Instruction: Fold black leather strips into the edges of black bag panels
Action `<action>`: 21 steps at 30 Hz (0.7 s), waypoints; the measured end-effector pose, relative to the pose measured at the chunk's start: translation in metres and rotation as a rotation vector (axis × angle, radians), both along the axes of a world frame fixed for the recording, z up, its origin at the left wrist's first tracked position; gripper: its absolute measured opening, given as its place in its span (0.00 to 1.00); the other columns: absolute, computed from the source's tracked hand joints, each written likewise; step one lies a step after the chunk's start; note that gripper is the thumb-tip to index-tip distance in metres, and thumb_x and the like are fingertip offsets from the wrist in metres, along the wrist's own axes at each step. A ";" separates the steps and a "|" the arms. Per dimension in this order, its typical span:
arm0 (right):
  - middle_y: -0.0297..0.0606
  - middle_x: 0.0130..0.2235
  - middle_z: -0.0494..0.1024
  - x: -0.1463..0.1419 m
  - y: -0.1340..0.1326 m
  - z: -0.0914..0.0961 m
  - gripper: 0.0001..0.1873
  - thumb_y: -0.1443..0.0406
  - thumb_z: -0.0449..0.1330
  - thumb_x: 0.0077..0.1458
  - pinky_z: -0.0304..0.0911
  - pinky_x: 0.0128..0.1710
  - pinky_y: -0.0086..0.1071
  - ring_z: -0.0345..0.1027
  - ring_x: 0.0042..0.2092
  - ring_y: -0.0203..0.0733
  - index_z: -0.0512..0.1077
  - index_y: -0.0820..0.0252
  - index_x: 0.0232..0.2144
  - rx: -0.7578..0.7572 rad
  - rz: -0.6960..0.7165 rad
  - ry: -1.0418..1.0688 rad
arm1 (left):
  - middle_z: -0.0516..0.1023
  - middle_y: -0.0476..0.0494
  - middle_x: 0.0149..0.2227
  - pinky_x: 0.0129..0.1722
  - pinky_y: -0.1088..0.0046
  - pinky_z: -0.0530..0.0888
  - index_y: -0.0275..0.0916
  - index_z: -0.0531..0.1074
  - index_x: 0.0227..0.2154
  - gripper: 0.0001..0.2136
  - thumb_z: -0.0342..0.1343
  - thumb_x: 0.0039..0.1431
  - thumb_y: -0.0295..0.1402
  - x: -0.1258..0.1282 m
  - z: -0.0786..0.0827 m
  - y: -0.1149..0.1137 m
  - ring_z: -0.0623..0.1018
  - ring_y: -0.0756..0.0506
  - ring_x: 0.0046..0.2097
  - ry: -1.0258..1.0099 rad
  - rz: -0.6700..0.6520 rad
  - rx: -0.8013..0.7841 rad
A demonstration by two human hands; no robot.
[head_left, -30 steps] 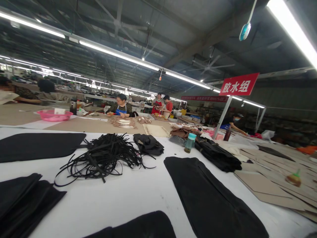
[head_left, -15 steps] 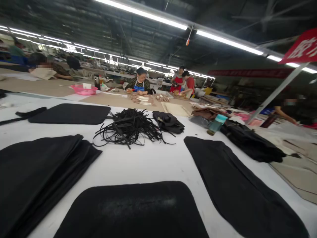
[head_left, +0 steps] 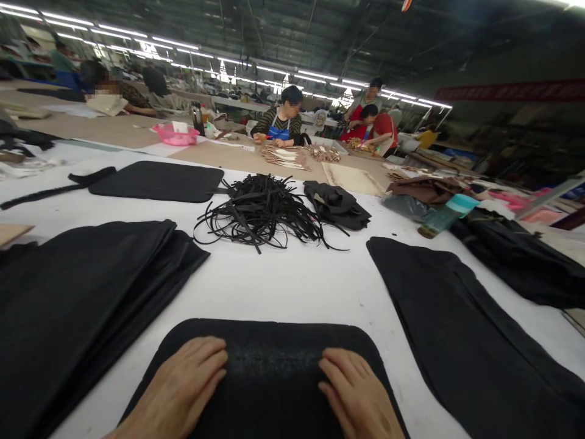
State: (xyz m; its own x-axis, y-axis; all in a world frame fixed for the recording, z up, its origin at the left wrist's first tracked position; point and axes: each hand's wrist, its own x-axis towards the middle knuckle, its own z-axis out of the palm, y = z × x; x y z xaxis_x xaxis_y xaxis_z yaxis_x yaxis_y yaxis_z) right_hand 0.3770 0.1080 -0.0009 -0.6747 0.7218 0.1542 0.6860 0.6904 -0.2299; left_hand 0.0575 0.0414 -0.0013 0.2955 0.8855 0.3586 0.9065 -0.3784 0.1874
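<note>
A black felt-like panel with rounded corners (head_left: 274,360) lies on the white table (head_left: 292,286) right in front of me. My left hand (head_left: 183,387) rests flat on its left part, fingers stretched out. My right hand (head_left: 359,393) lies flat on its right part, fingers also extended. Neither hand holds anything. A stack of black panels (head_left: 77,305) lies to the left, and another long black panel (head_left: 470,341) to the right.
A tangle of black strips (head_left: 260,210) and a folded black cloth (head_left: 338,204) lie mid-table. A teal-capped bottle (head_left: 445,214) stands at the right, another black panel (head_left: 158,181) at the back left. Several people work at tables behind, near a pink basin (head_left: 176,134).
The view has tilted downward and a little left. Both my hands have come into view, lying on the near black panel, which earlier lay untouched.
</note>
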 end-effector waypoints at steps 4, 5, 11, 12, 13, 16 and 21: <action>0.43 0.51 0.69 -0.046 0.036 0.014 0.16 0.71 0.53 0.55 0.60 0.49 0.41 0.63 0.50 0.48 0.67 0.58 0.46 -0.058 -0.141 -0.031 | 0.72 0.45 0.50 0.52 0.63 0.68 0.43 0.70 0.43 0.13 0.49 0.56 0.29 0.009 0.007 0.041 0.70 0.42 0.51 -0.024 0.154 -0.279; 0.43 0.51 0.68 -0.054 0.043 0.016 0.16 0.70 0.55 0.54 0.59 0.48 0.40 0.62 0.49 0.48 0.67 0.58 0.47 -0.085 -0.144 -0.058 | 0.71 0.44 0.50 0.52 0.63 0.67 0.42 0.68 0.45 0.14 0.49 0.55 0.28 0.009 0.007 0.048 0.68 0.42 0.52 -0.028 0.172 -0.349; 0.35 0.33 0.73 -0.069 0.068 0.018 0.03 0.66 0.60 0.52 0.57 0.39 0.32 0.64 0.38 0.42 0.70 0.58 0.32 -0.281 -0.133 -0.126 | 0.72 0.44 0.37 0.43 0.64 0.67 0.40 0.69 0.39 0.10 0.50 0.52 0.28 0.007 0.018 0.067 0.69 0.41 0.43 -0.031 0.215 -0.556; 0.33 0.31 0.72 -0.069 0.070 0.017 0.02 0.66 0.60 0.52 0.56 0.38 0.31 0.64 0.37 0.40 0.70 0.58 0.29 -0.303 -0.130 -0.125 | 0.72 0.45 0.35 0.41 0.65 0.67 0.40 0.69 0.36 0.08 0.50 0.52 0.28 0.006 0.019 0.067 0.69 0.41 0.42 -0.035 0.216 -0.563; 0.32 0.30 0.72 -0.068 0.072 0.016 0.03 0.65 0.60 0.53 0.56 0.37 0.30 0.64 0.37 0.39 0.70 0.57 0.27 -0.312 -0.126 -0.121 | 0.72 0.45 0.34 0.39 0.67 0.67 0.40 0.69 0.33 0.06 0.50 0.52 0.28 0.006 0.019 0.067 0.69 0.42 0.41 -0.041 0.217 -0.569; 0.31 0.32 0.71 -0.066 0.073 0.013 0.05 0.65 0.58 0.55 0.54 0.39 0.29 0.62 0.38 0.37 0.69 0.57 0.27 -0.277 -0.129 -0.090 | 0.71 0.46 0.34 0.38 0.69 0.66 0.41 0.68 0.28 0.04 0.48 0.52 0.28 0.008 0.017 0.066 0.69 0.44 0.40 -0.057 0.207 -0.561; 0.32 0.34 0.71 -0.052 0.069 0.016 0.06 0.64 0.56 0.57 0.54 0.39 0.29 0.62 0.37 0.37 0.68 0.58 0.28 -0.249 -0.130 -0.080 | 0.73 0.45 0.34 0.40 0.65 0.67 0.41 0.69 0.30 0.09 0.44 0.58 0.34 0.001 0.009 0.061 0.71 0.43 0.39 -0.081 0.192 -0.507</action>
State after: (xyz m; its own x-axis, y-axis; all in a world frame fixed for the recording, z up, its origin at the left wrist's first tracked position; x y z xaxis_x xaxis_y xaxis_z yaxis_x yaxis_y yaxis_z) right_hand 0.3246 0.1770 0.0151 -0.5769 0.8120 -0.0881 0.7877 0.5247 -0.3228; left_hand 0.0584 0.1022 0.0077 0.1008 0.9885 -0.1124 0.9255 -0.0517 0.3753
